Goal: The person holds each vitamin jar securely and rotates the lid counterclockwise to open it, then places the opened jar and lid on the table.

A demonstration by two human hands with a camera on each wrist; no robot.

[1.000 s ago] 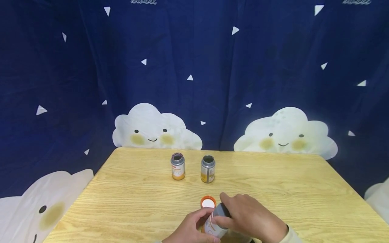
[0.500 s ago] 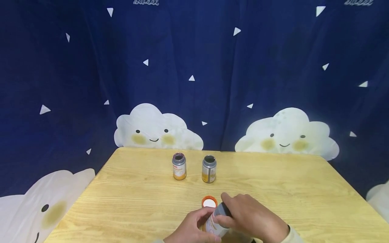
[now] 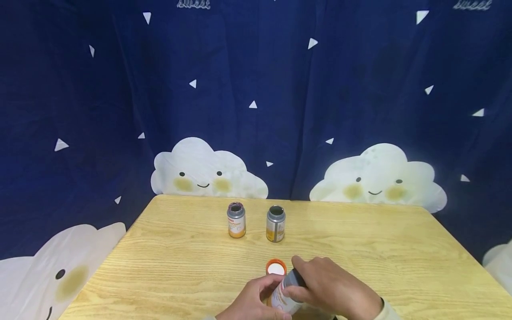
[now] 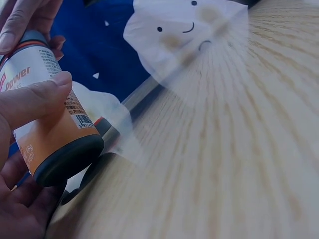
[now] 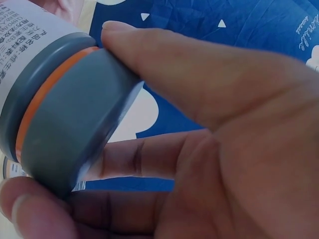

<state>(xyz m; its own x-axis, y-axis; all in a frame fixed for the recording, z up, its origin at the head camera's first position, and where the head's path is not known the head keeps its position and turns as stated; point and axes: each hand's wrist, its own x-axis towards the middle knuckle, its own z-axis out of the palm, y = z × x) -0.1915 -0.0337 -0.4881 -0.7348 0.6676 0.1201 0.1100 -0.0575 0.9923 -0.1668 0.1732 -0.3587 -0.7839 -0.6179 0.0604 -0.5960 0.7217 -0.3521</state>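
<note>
Grey cap pinched, bottle held aslant

Our right hand grips the cap, its fingers narrowed to the cap's width, thumb on one side and fingertips on the other. Our left hand wraps the bottle's body, thumb across the label. So the bottle sits between both hands, at the near side of the table; whether it touches the wood we cannot tell.

We judge the step to be a turn of the cap, though which way we cannot tell. To do it well, we should hold the body firm without squeezing, let the right hand do the turning, and keep the cap square to the neck. An even orange band under it would be our check.

The bottle's long axis leans: cap end up, away and to our right; dark base down, toward us and left.

Just beyond lies an orange lid, white inside facing up. Farther off, two uncapped bottles stand upright, apart, before the blue curtain.
</note>
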